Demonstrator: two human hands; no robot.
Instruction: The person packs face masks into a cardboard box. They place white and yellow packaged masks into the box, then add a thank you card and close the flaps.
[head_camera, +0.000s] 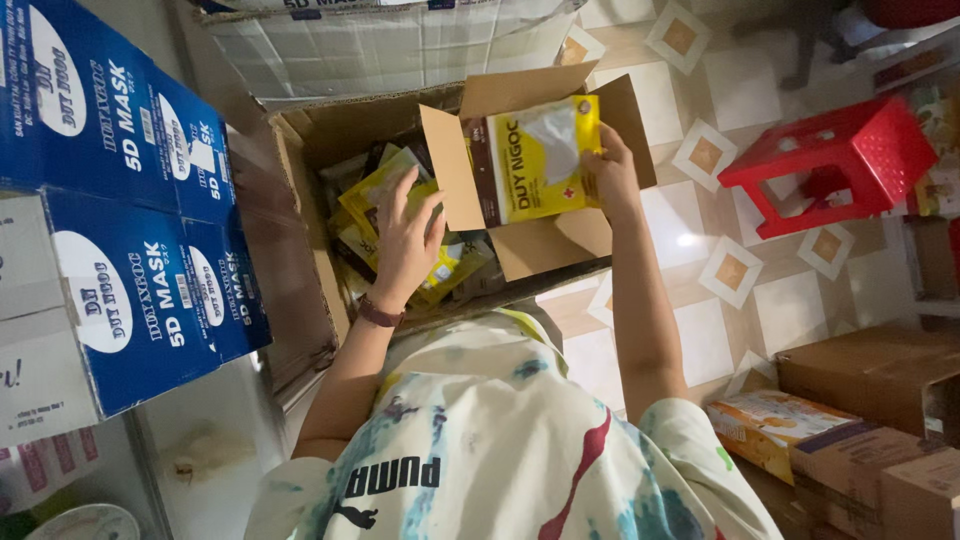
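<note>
Blue boxes (130, 200) stack up on one side and a red stool (830, 165) stands on the tiled floor (700, 340) as the right hand (612, 175) pinches a yellow packet (540, 160), long axis crosswise, flat inside a small carton (530, 245), while the left hand (405, 245), fingers spread, presses packets in the big carton (300, 250).

Right hand (612, 170) holds yellow packet (545, 160)
</note>
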